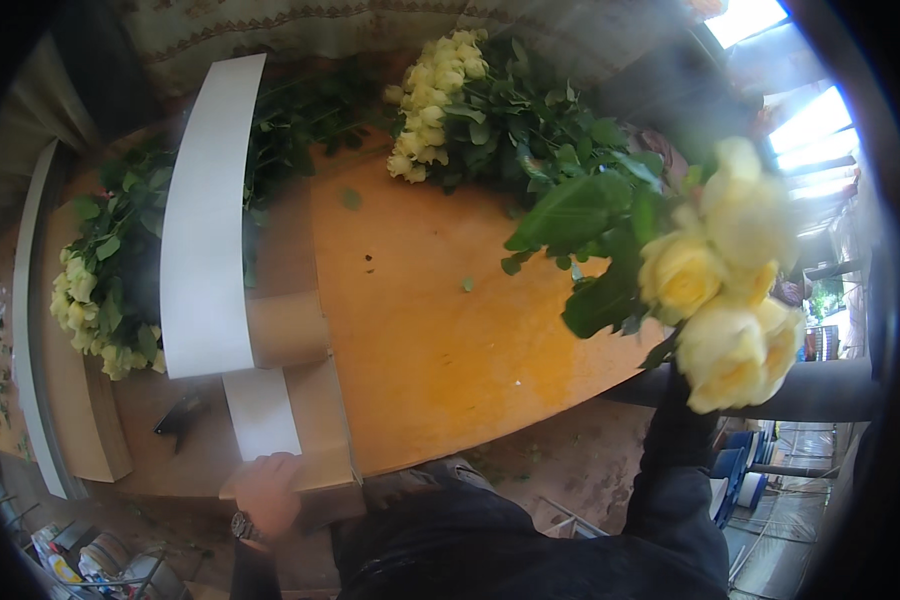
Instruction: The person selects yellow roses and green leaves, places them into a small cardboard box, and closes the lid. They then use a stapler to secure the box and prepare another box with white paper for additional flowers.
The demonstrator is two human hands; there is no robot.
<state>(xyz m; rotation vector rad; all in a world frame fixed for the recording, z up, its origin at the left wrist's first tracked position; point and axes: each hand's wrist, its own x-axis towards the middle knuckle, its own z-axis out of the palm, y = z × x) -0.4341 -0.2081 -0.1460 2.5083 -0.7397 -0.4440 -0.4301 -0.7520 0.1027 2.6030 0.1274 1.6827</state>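
Observation:
Pale yellow roses with broad green leaves are held up at the right, close to the camera. My right arm, in a dark sleeve, reaches up to them; the blooms hide my right hand, closed round the stems behind them. At the lower left my left hand, with a watch on its wrist, rests on the near edge of the brown work surface. Its fingers touch or lie beside the lower end of a white strip; they look slightly bent, with nothing seen in them.
More roses lie at the back of the orange-brown table. Another bunch lies left of a long white panel. A small black tool rests near my left hand. A metal-edged divider stands far left.

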